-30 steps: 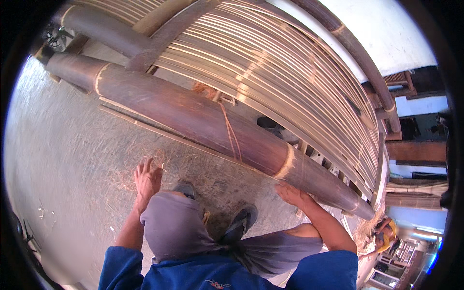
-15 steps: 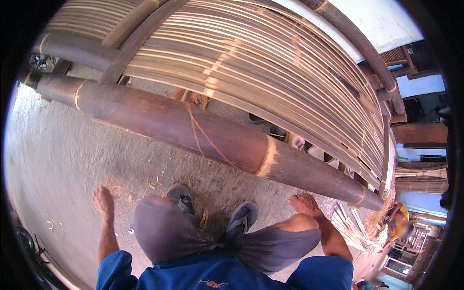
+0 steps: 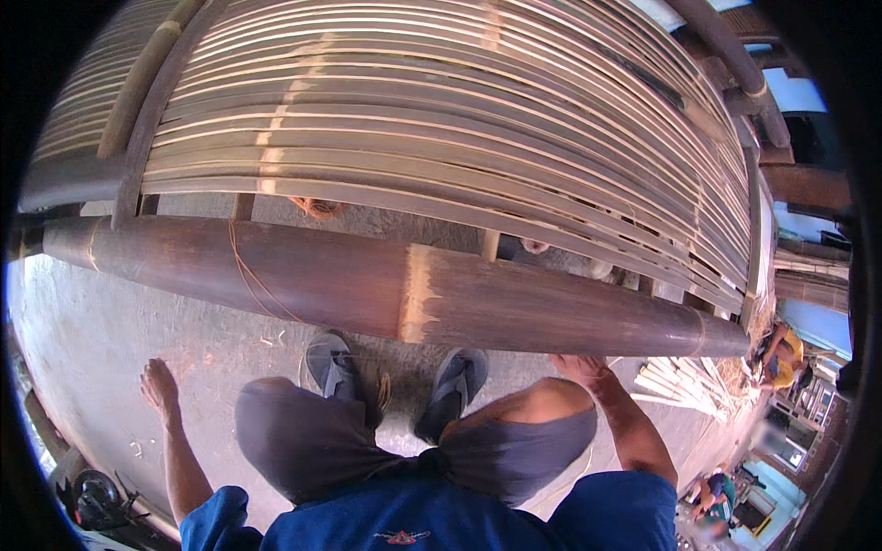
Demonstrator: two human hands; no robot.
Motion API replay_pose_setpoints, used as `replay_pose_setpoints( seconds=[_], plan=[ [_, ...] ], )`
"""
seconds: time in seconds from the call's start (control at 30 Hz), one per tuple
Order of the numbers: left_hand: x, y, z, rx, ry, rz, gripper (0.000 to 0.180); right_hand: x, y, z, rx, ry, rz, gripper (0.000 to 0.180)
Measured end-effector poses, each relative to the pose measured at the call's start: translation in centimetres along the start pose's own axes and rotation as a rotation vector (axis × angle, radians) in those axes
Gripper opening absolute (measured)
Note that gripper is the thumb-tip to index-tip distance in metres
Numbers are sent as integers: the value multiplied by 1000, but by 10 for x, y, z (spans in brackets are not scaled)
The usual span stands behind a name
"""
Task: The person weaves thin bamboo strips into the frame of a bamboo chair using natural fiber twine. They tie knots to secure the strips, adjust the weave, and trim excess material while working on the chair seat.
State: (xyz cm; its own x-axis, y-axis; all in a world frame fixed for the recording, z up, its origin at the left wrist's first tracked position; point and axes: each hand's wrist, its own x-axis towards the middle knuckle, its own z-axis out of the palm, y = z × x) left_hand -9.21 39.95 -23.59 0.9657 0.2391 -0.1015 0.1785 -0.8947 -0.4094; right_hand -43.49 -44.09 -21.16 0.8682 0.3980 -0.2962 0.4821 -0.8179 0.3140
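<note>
A thick dark bamboo pole [image 3: 551, 298] with a pale node band runs across in front of me, along the near side of a bamboo slat panel [image 3: 386, 138]. My left hand [image 3: 160, 386] hangs over the floor left of my knee, fingers slightly bent and apart, holding nothing visible. Beside my right knee, my right hand [image 3: 581, 367] is close to the pole's lower edge, its fingers bunched together; whatever they may hold is too small to make out. A thin orange-brown strand [image 3: 246, 268] loops over the pole's left part.
Both my sandalled feet [image 3: 340, 365] are on the concrete floor [image 3: 220, 335] between the pole and me. Pale split strips [image 3: 684, 386] lie in a pile at the right. Beyond them a person in yellow [image 3: 785, 356] crouches. Orange-brown fibre [image 3: 317, 208] lies beneath the slats.
My view has swung, so the pole lies more level and its node band sits further left. My right hand is now close against the pole's lower edge; my left hand remains over the floor.
</note>
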Motion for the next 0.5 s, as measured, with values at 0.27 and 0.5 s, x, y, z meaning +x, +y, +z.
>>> replay_pose_setpoints(
  seconds=[0.27,0.5],
  plan=[
    [-51,33,-141,-222,143,167,21,-32,20,-182,1111,-509,783,28],
    [-220,190,-372,-1685,-490,602,28,66,17,-397,1800,-344,530,28]
  ],
)
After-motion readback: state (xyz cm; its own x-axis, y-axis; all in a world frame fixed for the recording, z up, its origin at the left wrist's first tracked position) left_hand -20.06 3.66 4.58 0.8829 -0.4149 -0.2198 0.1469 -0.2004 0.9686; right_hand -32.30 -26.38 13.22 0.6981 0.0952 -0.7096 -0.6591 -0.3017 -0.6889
